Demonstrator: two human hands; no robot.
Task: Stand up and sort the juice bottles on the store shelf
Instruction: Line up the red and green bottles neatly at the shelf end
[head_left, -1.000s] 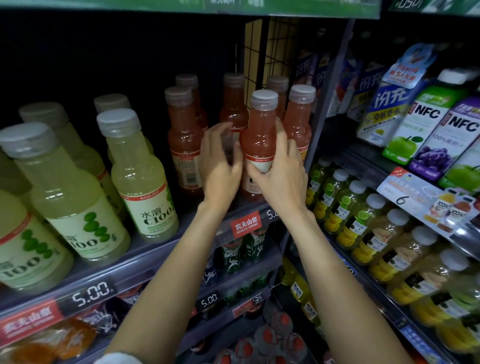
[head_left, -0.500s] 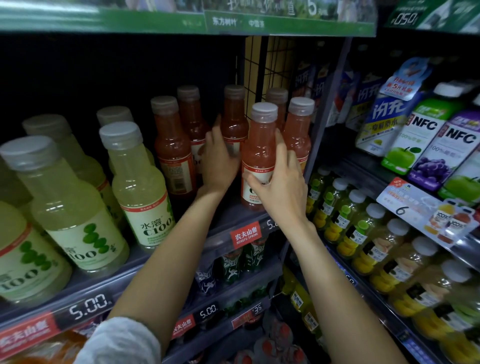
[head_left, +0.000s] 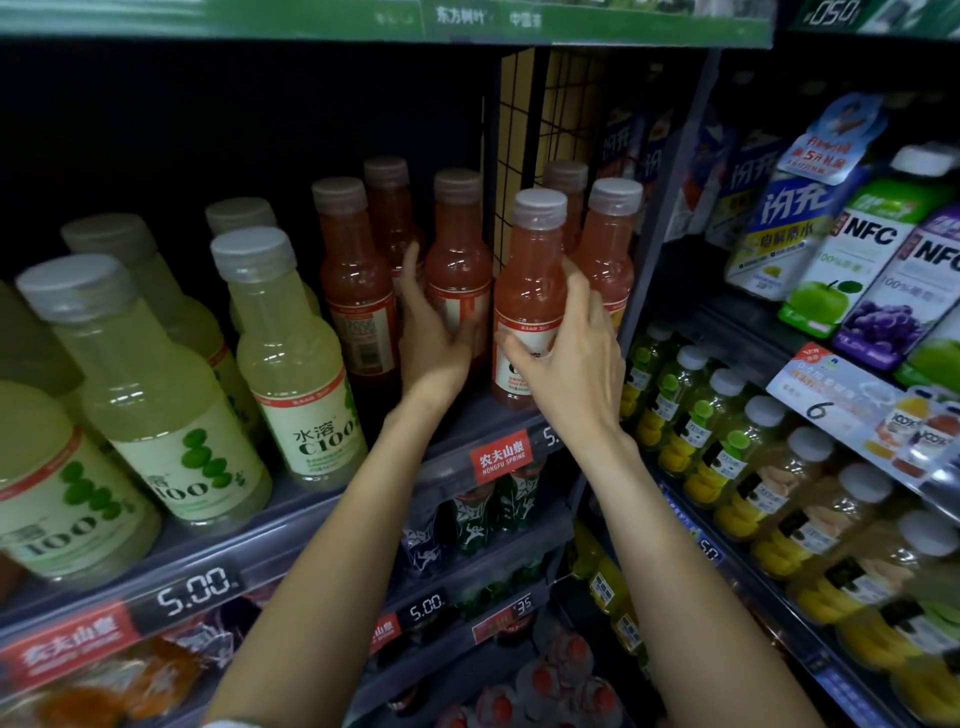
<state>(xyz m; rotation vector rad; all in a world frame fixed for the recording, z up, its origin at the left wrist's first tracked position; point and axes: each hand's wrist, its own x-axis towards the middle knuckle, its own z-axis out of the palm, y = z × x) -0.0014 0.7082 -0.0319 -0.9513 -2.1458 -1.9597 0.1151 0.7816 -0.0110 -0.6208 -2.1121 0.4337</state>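
Note:
Several pink-red juice bottles with grey caps stand upright on the middle shelf (head_left: 509, 439). My right hand (head_left: 566, 358) grips the front one (head_left: 530, 280) around its label, near the shelf's front edge. My left hand (head_left: 434, 338) curls around a second red bottle (head_left: 457, 260) one row back, thumb on its left side. Another red bottle (head_left: 353, 291) stands left of that hand, and two more (head_left: 608, 244) stand behind my right hand. Pale yellow-green juice bottles (head_left: 291, 353) fill the shelf's left part.
A black wire grid divider (head_left: 524, 119) stands behind the red bottles. A grey upright post (head_left: 670, 208) bounds the shelf on the right; beyond it are NFC juice cartons (head_left: 852, 260) and rows of small yellow bottles (head_left: 737, 467). Lower shelves carry price tags and more drinks.
My left hand has closed further around the second-row red bottle. My right hand stays on the front bottle, which has moved slightly right. The leftmost red bottle now stands clear of my hands.

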